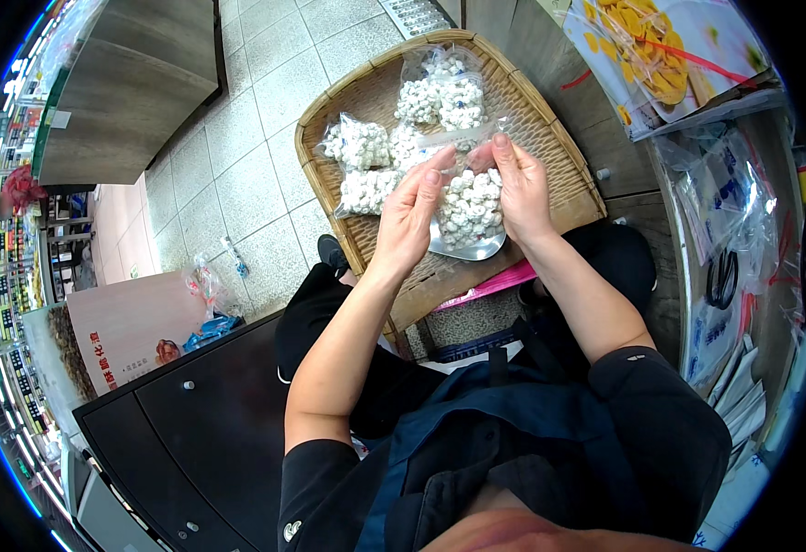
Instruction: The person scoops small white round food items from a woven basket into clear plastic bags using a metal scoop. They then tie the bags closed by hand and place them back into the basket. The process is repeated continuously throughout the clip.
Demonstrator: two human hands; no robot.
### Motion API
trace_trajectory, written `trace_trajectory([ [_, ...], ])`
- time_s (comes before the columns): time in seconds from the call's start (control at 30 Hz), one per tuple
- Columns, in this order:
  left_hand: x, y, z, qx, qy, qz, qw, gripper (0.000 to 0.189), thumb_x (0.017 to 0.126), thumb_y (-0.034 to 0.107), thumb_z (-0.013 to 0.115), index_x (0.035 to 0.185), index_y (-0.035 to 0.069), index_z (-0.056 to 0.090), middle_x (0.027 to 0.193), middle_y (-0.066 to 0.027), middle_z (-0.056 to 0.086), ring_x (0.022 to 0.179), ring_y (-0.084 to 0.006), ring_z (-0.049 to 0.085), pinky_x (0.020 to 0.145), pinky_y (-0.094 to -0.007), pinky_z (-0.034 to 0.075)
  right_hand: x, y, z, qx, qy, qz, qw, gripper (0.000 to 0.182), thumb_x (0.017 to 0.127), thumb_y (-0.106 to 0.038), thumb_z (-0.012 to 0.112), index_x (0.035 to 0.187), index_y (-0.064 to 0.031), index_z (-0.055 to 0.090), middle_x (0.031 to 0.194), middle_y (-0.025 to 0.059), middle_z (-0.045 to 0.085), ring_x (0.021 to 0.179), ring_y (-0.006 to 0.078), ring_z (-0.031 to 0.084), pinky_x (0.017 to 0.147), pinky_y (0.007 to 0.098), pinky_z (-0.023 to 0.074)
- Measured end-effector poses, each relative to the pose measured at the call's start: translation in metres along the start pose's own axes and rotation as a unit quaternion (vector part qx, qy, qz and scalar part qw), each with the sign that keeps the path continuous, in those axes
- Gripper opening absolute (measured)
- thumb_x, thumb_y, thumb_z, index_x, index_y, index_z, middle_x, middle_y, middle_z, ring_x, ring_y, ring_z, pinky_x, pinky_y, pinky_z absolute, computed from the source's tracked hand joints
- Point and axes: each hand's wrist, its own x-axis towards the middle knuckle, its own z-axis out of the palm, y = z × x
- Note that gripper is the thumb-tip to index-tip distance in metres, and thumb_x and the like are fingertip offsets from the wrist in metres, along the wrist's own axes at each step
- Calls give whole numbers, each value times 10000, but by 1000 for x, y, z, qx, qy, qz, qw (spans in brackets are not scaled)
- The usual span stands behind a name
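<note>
Between my two hands a clear plastic bag (473, 207) filled with white, knobbly pieces stands over a shallow metal dish (468, 250). My left hand (411, 210) is at the bag's upper left side, and my right hand (522, 185) is at its upper right, thumb raised near the rim. Both hands touch the bag's top part. The dish rests on a woven bamboo tray (548, 138) in front of me. Several more clear bags of the same white pieces lie on the tray, among them one at the left (361, 143) and one at the far side (462, 103).
Dark cabinets (217, 400) stand at my left. A shelf at the right holds plastic bags (727, 200) and a coil of black cord (722, 279). A printed box (672, 62) is at the upper right. A tiled floor (258, 152) shows beyond the tray.
</note>
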Motion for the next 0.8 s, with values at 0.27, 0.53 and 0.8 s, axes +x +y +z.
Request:
trace_trajectory([
  [0.27,-6,6,18,-298,122,-29,946,447,1041,312,359,1259,-42,524,1162,-180,627,1077,-168,585,970,-285,420,-4,-4,8,69,-28,43,996,406,1010,-335,454,952,28,628,857,85,660,789,142,610,757,279,499],
  [0.53,-9,-6,14,-151,148,-9,977,400,1040,269,374,1281,-38,460,1052,-146,666,987,-134,609,901,-263,431,1,-17,8,-196,78,-206,956,224,807,-113,716,993,-44,611,980,83,559,926,196,550,798,316,462],
  [0.8,-13,-15,23,-25,159,63,985,253,1004,122,456,1221,-7,444,811,-82,647,796,-110,631,687,-247,485,-8,-29,10,-457,-64,-437,772,229,752,-143,712,972,-94,670,927,22,586,860,203,556,735,327,425],
])
